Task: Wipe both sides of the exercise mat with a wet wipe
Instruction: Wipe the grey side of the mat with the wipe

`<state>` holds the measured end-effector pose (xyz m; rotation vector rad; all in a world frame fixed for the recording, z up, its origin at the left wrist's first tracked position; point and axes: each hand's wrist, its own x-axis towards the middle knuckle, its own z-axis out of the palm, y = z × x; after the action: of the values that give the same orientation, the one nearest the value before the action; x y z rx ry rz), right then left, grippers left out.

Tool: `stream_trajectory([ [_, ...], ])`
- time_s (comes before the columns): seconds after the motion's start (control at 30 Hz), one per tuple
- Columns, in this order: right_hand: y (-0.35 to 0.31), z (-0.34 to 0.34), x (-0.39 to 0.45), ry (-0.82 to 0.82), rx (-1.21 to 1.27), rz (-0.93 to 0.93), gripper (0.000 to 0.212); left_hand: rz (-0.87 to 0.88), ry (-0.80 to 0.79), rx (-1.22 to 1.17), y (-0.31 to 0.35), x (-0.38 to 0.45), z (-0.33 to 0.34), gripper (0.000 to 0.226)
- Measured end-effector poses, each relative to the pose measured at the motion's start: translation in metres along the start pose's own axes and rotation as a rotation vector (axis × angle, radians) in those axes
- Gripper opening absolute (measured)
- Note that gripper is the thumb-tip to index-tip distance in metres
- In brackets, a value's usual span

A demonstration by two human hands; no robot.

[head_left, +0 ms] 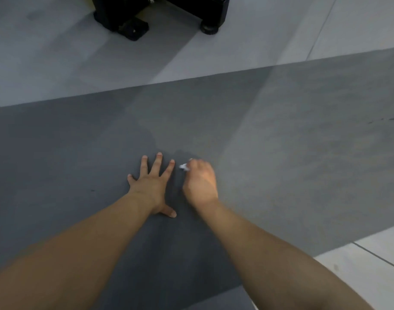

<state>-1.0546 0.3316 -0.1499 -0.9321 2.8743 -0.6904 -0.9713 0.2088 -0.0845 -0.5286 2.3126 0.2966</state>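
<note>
Step in hand: while the left hand [150,186] pins the exercise mat [281,135] flat, the right hand [199,179] rubs a wet wipe [184,167] over it — my reading is that 1 side is partway wiped.
Mat: dark grey, spread on the pale floor [57,63], filling the middle of the view.
Left grip: released, fingers spread and pressed on the mat, just left of the wipe.
Right grip: clenched around the bunched wipe, only a white corner showing beyond the knuckles, down on the mat.
Doing it well: overlapping strokes worked outward from the bracing hand, steady pressure, shifting the brace so the mat does not creep — the specks near the mat's right end likely need a pass.
Count: 1 mat, 1 wipe, 2 hands, 1 black frame [164,14] beyond the mat's far edge.
</note>
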Motion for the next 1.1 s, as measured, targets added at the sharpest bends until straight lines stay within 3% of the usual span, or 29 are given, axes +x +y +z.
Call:
stream_trajectory([
  [0.1,-0.012,-0.009,0.008,-0.129,-0.059,-0.196,0.025,-0.035,-0.026,-0.004,0.006,0.001,-0.004,0.155],
  [0.2,0.034,-0.031,0.033,-0.034,-0.134,-0.279,0.030,-0.039,-0.028,-0.023,0.006,0.002,-0.002,0.155],
  [0.33,0.116,-0.071,0.061,0.096,-0.247,-0.005,0.010,-0.038,-0.037,-0.042,0.005,0.003,0.000,0.155],
  [0.43,0.140,-0.084,0.065,0.042,-0.290,0.177,0.018,-0.031,-0.037,-0.053,0.004,0.004,0.000,0.155],
  [0.6,0.126,-0.088,0.074,-0.078,-0.211,0.316,0.019,-0.030,-0.039,-0.042,0.004,0.004,-0.001,0.157],
  [0.7,0.116,-0.105,0.066,-0.158,-0.222,0.238,0.021,-0.023,-0.048,-0.032,0.004,0.004,-0.002,0.157],
  [0.83,0.074,-0.129,0.037,-0.124,-0.173,0.101,0.019,0.010,-0.048,-0.037,-0.002,0.002,-0.007,0.147],
  [0.93,0.037,-0.145,0.016,-0.156,-0.169,0.084,0.017,0.061,-0.114,0.010,-0.015,0.005,-0.016,0.132],
  [1.1,-0.023,-0.154,-0.012,-0.193,-0.182,0.082,0.024,0.086,-0.158,0.063,-0.026,0.006,-0.018,0.130],
])
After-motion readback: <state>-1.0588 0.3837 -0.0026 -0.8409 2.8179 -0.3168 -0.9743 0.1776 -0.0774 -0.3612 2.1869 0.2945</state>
